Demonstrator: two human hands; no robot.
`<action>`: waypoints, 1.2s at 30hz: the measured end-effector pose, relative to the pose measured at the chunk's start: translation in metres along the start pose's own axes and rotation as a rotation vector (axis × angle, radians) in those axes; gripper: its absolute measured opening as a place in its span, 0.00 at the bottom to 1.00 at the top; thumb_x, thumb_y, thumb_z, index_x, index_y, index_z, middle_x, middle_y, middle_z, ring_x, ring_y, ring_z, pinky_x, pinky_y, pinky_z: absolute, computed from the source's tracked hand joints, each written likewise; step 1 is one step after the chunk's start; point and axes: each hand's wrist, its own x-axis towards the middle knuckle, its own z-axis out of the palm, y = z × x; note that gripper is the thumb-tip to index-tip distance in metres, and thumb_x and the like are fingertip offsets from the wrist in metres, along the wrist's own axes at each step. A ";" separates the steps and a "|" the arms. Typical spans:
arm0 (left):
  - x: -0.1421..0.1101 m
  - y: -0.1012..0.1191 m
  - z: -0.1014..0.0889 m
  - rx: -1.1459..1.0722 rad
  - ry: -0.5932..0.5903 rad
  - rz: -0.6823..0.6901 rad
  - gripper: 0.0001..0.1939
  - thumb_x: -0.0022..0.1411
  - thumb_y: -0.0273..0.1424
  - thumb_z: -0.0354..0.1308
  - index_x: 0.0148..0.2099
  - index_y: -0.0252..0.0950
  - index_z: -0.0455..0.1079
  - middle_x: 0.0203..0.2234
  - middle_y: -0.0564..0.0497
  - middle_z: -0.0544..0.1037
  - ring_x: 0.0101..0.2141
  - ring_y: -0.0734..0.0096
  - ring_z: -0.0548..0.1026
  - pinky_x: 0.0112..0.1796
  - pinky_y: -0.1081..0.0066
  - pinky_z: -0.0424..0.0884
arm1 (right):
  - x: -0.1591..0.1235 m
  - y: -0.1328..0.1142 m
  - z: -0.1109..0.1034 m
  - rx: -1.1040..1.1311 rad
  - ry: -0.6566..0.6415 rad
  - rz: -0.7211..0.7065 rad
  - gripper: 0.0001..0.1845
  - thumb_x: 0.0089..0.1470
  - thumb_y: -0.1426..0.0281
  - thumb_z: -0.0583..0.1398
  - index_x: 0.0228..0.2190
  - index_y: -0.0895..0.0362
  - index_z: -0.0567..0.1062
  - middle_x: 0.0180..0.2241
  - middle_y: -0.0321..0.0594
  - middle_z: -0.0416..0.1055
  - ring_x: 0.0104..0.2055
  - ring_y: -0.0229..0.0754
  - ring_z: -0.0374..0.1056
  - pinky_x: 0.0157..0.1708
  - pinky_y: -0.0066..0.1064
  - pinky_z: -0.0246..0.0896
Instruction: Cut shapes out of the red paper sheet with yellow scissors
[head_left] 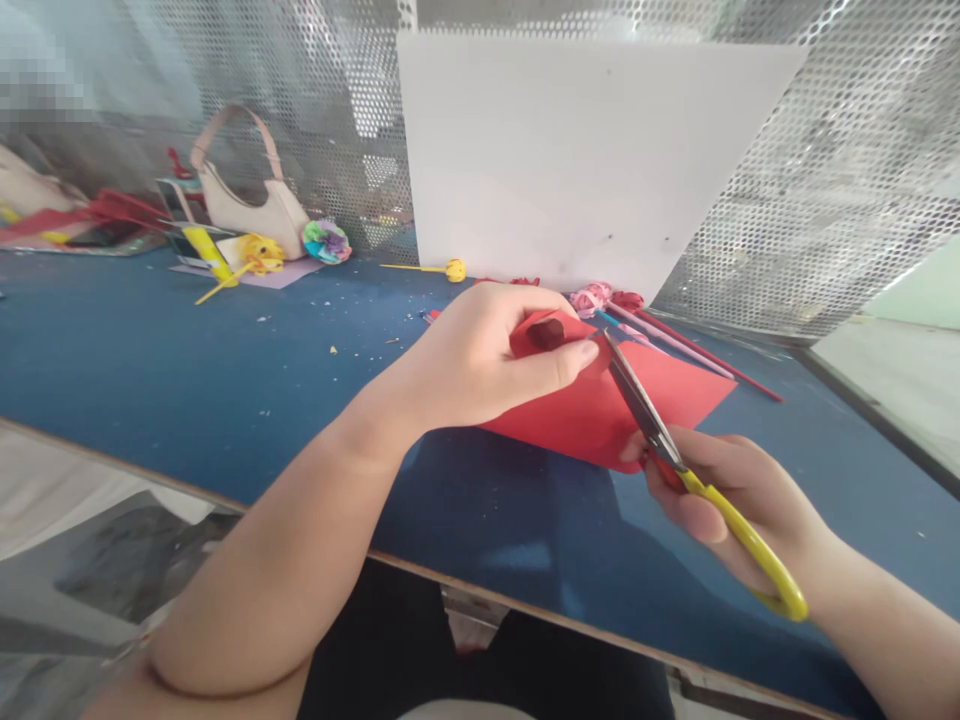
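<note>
Red paper lies between the hands, scissors beside it.

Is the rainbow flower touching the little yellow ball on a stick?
Apart. The head view shows blue table between the rainbow flower and the yellow ball with its stick.

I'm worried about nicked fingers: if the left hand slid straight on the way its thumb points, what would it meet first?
Probably the scissors, near the blade tips, if the left hand takes its red paper along; exact depth is unclear.

Craft wkshp, perf. metal panels
</note>
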 end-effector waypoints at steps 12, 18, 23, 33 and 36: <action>0.001 -0.001 -0.001 0.003 -0.038 0.014 0.12 0.68 0.37 0.62 0.33 0.38 0.76 0.27 0.53 0.76 0.29 0.70 0.70 0.32 0.68 0.66 | -0.002 0.006 -0.003 0.009 -0.032 0.028 0.33 0.52 0.35 0.64 0.34 0.53 0.72 0.21 0.29 0.60 0.23 0.37 0.48 0.19 0.30 0.45; 0.000 -0.003 -0.002 0.002 -0.032 0.015 0.11 0.69 0.37 0.62 0.34 0.39 0.77 0.28 0.53 0.78 0.30 0.69 0.72 0.32 0.66 0.66 | -0.004 0.011 -0.003 0.022 -0.026 0.044 0.32 0.53 0.36 0.66 0.36 0.52 0.73 0.20 0.29 0.61 0.23 0.37 0.49 0.19 0.30 0.46; 0.002 -0.005 0.002 -0.094 0.023 -0.003 0.08 0.70 0.38 0.63 0.41 0.41 0.79 0.34 0.51 0.81 0.37 0.66 0.79 0.40 0.65 0.73 | -0.002 0.003 0.000 0.044 0.030 0.014 0.36 0.49 0.32 0.64 0.39 0.52 0.78 0.20 0.30 0.63 0.21 0.36 0.52 0.18 0.28 0.49; -0.005 -0.007 0.033 0.341 0.610 0.323 0.03 0.69 0.31 0.61 0.40 0.43 0.71 0.29 0.51 0.75 0.33 0.65 0.75 0.39 0.61 0.73 | 0.000 0.002 0.008 0.195 0.141 -0.003 0.38 0.50 0.33 0.65 0.42 0.54 0.80 0.22 0.32 0.64 0.21 0.37 0.56 0.16 0.28 0.51; -0.013 0.000 0.050 0.261 0.512 0.228 0.01 0.70 0.32 0.61 0.43 0.41 0.72 0.27 0.52 0.77 0.28 0.69 0.74 0.34 0.65 0.72 | -0.002 0.002 0.009 0.192 0.159 -0.013 0.37 0.53 0.34 0.64 0.44 0.55 0.80 0.21 0.30 0.62 0.19 0.35 0.54 0.16 0.29 0.52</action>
